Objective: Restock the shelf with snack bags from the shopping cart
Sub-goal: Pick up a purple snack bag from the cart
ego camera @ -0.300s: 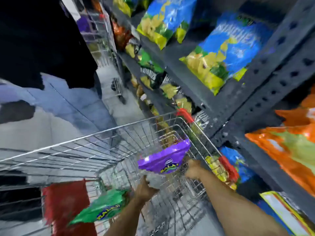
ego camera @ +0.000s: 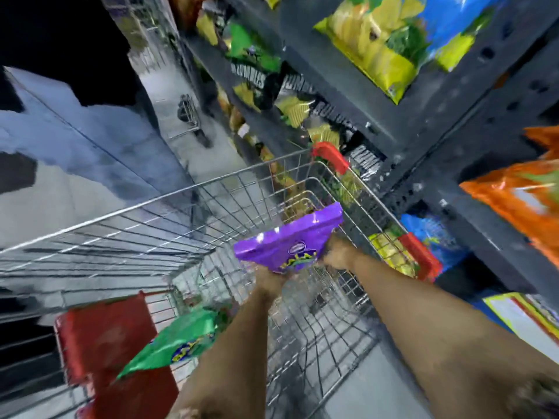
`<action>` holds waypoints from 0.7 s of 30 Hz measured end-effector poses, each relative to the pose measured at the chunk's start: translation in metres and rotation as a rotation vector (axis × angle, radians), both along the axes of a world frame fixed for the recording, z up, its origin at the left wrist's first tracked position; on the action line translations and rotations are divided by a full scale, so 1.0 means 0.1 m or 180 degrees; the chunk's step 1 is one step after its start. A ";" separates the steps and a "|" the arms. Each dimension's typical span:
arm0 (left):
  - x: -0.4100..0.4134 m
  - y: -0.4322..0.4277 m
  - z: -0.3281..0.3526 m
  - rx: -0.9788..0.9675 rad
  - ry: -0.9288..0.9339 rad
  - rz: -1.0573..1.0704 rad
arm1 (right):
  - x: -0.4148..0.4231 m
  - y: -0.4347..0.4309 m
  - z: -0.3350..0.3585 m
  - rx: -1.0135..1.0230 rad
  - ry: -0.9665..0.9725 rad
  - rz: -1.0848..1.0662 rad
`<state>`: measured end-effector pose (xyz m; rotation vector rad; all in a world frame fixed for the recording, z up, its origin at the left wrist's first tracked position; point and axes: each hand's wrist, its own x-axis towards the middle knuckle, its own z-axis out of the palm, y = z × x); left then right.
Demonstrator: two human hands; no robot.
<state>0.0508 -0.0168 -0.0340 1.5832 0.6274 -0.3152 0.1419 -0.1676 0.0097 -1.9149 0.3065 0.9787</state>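
While over shopping cart (ego camera: 145, 213), purple snack bag (ego camera: 290, 240) held between both hands: left hand (ego camera: 270, 281) beneath, right hand (ego camera: 337, 257) gripping side.

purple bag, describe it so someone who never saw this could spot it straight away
Start at the wire shopping cart beside the dark shelving. Above its basket, the left hand and right hand hold the purple bag between them. It is the only purple pack in view; the green bag lies lower by the cart's red seat flap.
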 end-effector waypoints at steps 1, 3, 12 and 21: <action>0.01 0.00 0.03 0.0160 -0.0059 -0.0026 | -0.01 -0.03 0.09 -0.0235 -0.0013 0.0071; -0.04 -0.03 0.21 0.0087 -0.0105 0.0040 | -0.06 -0.15 0.23 -0.0269 -0.0487 0.0450; -0.40 -0.05 1.85 0.0049 -0.1381 -0.0278 | -0.63 -0.60 1.88 0.0044 -0.1987 0.0793; -1.03 -0.77 4.50 -0.0168 -0.3462 -0.0715 | -2.13 -1.33 4.33 0.0033 -0.4251 -0.0453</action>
